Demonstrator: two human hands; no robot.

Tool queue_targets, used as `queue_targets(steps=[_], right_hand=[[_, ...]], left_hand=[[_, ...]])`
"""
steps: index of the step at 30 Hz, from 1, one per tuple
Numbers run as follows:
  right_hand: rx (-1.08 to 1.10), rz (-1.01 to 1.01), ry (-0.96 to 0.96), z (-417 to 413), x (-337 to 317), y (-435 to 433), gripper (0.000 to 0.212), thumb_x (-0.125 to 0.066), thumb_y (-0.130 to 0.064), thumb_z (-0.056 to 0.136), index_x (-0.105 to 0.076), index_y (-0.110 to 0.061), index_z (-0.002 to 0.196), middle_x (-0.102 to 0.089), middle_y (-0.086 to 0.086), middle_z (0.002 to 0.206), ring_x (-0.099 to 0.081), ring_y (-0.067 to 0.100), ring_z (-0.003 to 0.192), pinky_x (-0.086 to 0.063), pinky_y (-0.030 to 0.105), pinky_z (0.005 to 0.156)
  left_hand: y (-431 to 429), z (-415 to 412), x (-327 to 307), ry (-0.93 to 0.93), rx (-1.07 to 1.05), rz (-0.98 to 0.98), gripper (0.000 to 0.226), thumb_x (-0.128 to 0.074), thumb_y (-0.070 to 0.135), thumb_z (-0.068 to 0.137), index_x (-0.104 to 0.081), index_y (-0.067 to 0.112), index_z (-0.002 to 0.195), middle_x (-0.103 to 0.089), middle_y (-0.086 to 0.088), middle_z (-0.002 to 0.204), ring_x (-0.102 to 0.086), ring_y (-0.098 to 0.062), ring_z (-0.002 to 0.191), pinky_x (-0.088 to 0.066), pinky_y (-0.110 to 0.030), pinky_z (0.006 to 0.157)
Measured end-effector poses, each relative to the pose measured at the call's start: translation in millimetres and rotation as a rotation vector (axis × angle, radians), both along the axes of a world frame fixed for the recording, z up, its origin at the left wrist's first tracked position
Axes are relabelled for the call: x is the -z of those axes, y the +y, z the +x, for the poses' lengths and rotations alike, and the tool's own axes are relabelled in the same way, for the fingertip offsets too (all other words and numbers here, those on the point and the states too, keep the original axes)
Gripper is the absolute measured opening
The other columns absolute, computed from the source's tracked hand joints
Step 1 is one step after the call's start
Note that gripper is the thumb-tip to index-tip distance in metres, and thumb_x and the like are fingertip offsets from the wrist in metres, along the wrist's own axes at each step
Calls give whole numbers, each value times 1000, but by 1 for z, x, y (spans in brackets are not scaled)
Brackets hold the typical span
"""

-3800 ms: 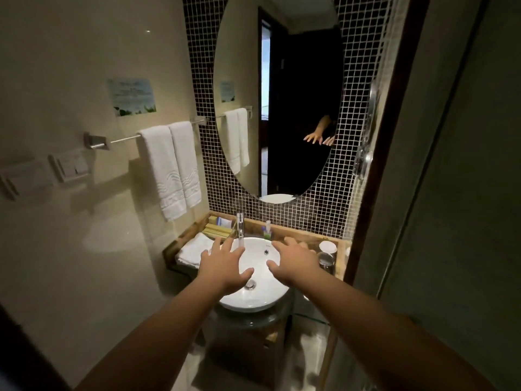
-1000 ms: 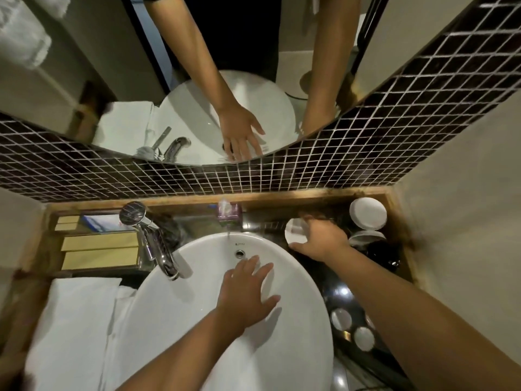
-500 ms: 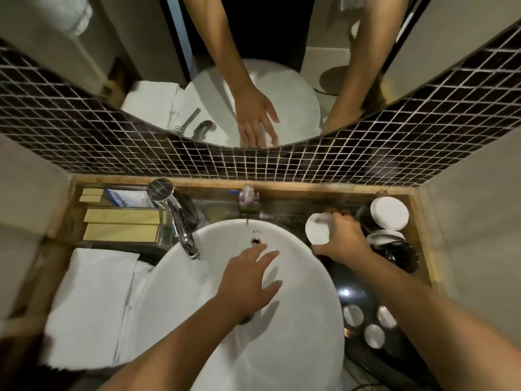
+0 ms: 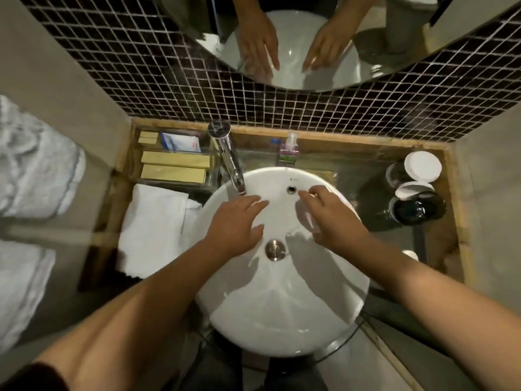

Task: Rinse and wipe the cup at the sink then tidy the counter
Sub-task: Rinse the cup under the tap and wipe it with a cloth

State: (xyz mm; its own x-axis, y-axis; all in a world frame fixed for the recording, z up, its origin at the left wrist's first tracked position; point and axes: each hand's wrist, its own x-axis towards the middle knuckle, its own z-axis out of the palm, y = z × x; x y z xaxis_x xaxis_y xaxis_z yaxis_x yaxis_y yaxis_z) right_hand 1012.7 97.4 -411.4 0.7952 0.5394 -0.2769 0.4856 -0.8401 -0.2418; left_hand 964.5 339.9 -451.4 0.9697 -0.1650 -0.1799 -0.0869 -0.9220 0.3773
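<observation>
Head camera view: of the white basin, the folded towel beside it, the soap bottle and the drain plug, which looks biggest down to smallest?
1. White basin, by far.
2. Folded towel.
3. Soap bottle and drain plug look roughly alike; the bottle stands seen from above, so I won't rank them.

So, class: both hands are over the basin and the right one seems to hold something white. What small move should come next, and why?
Probably the left hand should reach up to the faucet and start the water. No water shows at the spout, the right hand holds the white cup over the sink, and the left hand is open and nearest.
</observation>
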Motion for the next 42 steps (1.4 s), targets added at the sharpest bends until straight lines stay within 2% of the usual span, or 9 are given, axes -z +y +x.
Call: queue_targets(steps=[4, 9, 15, 18, 23, 27, 30, 33, 42], right_hand=[[-88, -35, -107, -3, 5, 21, 106, -81, 9, 61, -27, -13, 151, -37, 16, 146, -49, 35, 116, -58, 47, 80], [-189, -49, -163, -6, 4, 27, 98, -81, 2, 73, -25, -15, 152, -36, 14, 151, -47, 32, 123, -56, 44, 92], [-329, -88, -214, -8, 4, 20, 98, -81, 2, 73, -26, -11, 153, -37, 17, 151, -49, 34, 119, -55, 45, 89], [-267, -12, -218, -6, 2, 19, 88, -74, 2, 79, -28, -12, 153, -39, 16, 150, -50, 32, 119, -55, 45, 91], [-112, 141, -159, -8, 1, 19, 88, -76, -1, 73, -34, -11, 149, -44, 14, 145, -49, 33, 121, -56, 46, 87], [-47, 256, -127, -8, 3, 15, 95, -84, -16, 69, -35, -13, 150, -44, 12, 146, -45, 28, 128, -46, 40, 104], [32, 364, -65, -8, 0, 12, 93, -84, -25, 71, -34, -13, 149, -44, 9, 146, -43, 23, 131, -40, 34, 111], [34, 400, -102, -9, -3, 10, 87, -82, -27, 74, -38, -10, 147, -46, 10, 144, -43, 23, 132, -36, 31, 113], [-79, 368, -163, -23, 3, 13, 78, -84, -17, 72, -48, -4, 141, -54, 19, 135, -52, 33, 122, -47, 40, 102]], left_hand=[[10, -11, 2, -8, -5, 17, 57, -63, 40, 88, -50, 23, 141, -57, -2, 140, -54, -25, 123, -46, -45, 101], [10, -19, 4, 30, -40, -4, 63, -62, 39, 89, -41, 24, 146, -56, 1, 139, -56, -22, 119, -48, -43, 99], [8, -17, 8, 38, -27, 12, 62, -59, 36, 91, -38, 24, 147, -53, 1, 142, -55, -23, 121, -48, -45, 97], [5, -14, 6, 25, -23, 3, 61, -60, 36, 91, -39, 25, 147, -54, 2, 141, -56, -22, 118, -50, -44, 96], [6, -11, 8, 20, -34, -18, 54, -50, 42, 96, -41, 26, 146, -56, 2, 140, -57, -21, 117, -49, -44, 96], [8, -12, 8, -4, -20, -19, 51, -51, 40, 96, -45, 25, 143, -58, 1, 137, -59, -21, 115, -50, -44, 93], [12, -14, 9, 2, -10, -23, 48, -49, 39, 96, -46, 27, 143, -58, 1, 137, -58, -21, 117, -50, -44, 91], [15, -17, 13, 9, -44, -29, 46, -47, 39, 98, -46, 28, 142, -57, 1, 138, -57, -21, 119, -50, -44, 93], [16, -29, 14, 7, -34, -43, 46, -55, 37, 95, -50, 27, 140, -59, 2, 136, -60, -20, 116, -49, -40, 94]])
